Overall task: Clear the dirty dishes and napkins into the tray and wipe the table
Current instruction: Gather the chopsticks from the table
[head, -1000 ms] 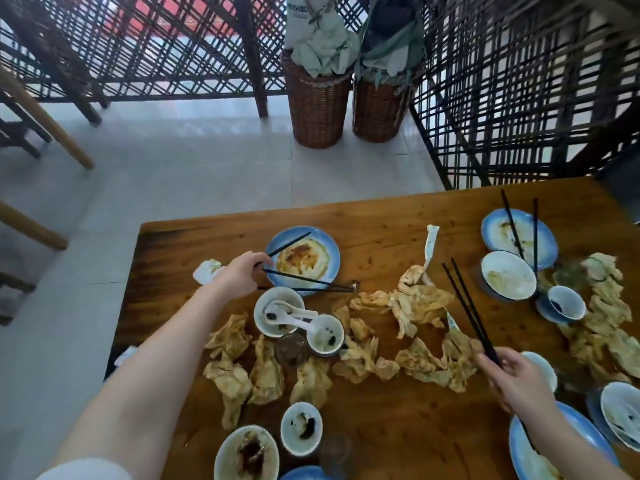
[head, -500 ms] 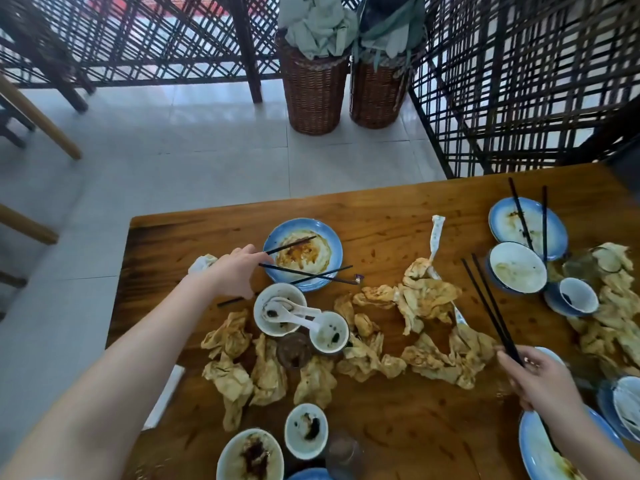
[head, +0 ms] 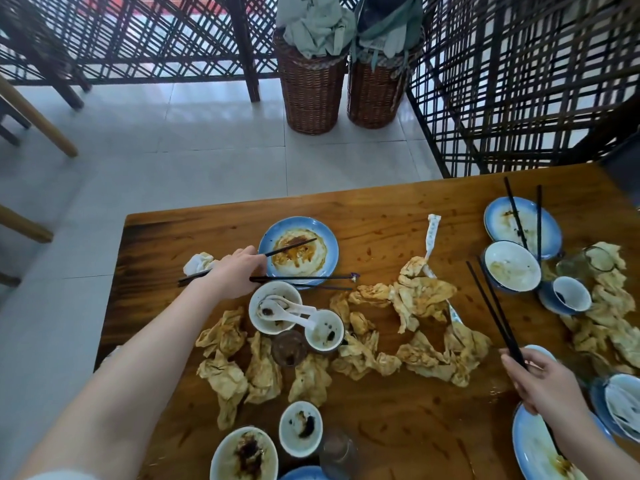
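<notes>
Toward the worktop's (head: 381,216) far left corner, the left hand (head: 239,271) grips chopsticks (head: 294,244) lying across a plate (head: 330,251), while by the near right edge the right hand (head: 540,386) clasps another pair (head: 491,310); soiled napkins (head: 422,296) litter the middle.

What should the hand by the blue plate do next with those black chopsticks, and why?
Probably lift them clear. The left hand grips black chopsticks whose tips lie over the saucy blue plate, and the right hand holds a second pair, so sticks seem to be gathered first.
</notes>
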{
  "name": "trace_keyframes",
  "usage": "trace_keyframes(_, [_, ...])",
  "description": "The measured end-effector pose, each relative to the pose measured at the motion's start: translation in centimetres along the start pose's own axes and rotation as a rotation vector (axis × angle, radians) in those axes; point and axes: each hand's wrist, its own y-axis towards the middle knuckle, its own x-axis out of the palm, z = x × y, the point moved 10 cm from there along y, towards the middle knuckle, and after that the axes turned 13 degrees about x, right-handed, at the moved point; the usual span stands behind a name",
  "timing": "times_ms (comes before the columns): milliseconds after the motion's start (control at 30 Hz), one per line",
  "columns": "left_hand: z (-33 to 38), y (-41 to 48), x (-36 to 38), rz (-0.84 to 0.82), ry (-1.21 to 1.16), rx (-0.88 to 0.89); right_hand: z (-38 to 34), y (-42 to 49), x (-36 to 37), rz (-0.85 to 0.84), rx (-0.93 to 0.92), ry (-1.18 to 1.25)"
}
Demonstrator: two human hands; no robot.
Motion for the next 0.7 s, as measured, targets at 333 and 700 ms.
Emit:
trace_keyframes(333, [0.5, -1.4, -0.8, 0.052, -0.055, -0.022, 1.3, 0.4, -0.8, 0.005, -0.006, 0.008])
trace_keyframes(700, [1.2, -6.2, -6.2, 0.413, -0.367, -0.220, 0.9, -1.0, -1.8, -0.021, -0.052, 0.040])
